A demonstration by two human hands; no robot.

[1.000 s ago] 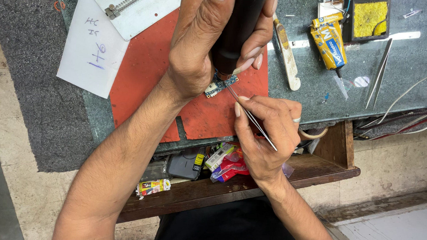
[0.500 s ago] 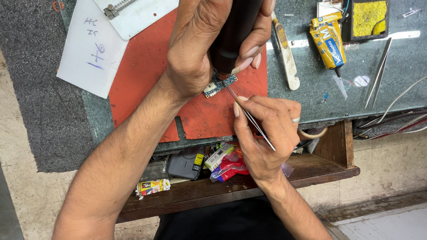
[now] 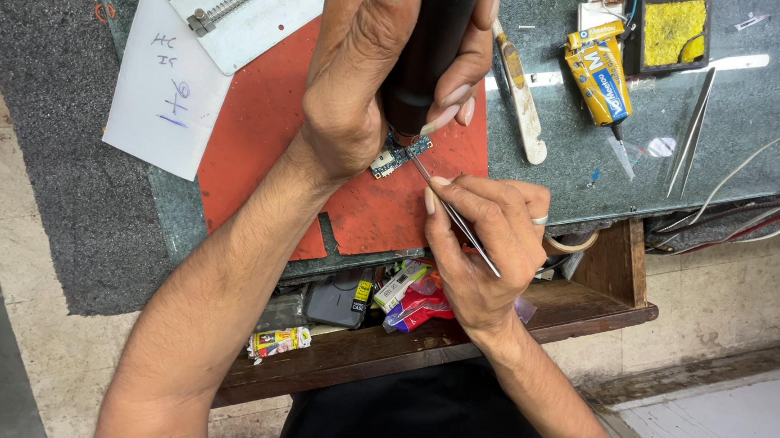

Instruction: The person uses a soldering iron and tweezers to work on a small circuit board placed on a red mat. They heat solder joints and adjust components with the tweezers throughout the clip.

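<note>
My right hand (image 3: 488, 243) pinches tweezers (image 3: 455, 218) pointing toward 11 o'clock at the board (image 3: 396, 153), under my left hand's (image 3: 371, 83) gripped black tool (image 3: 427, 50).

surface (image 3: 756, 133): we see grey-green top | on it: red mat (image 3: 259, 139), white paper sheet (image 3: 167, 97), yellow glue tube (image 3: 600, 74), spare tweezers (image 3: 691, 129), metal holder plate (image 3: 240, 7)

black tool (image 3: 427, 50): top cut off by frame edge, grip hidden inside left hand (image 3: 362, 82) | small circuit board (image 3: 398, 155): half covered by that hand, parts too small to tell | tweezers (image 3: 457, 223): middle buried under right hand (image 3: 487, 252) fingers | open drawer (image 3: 601, 304): contents partly hidden by both forearms
</note>
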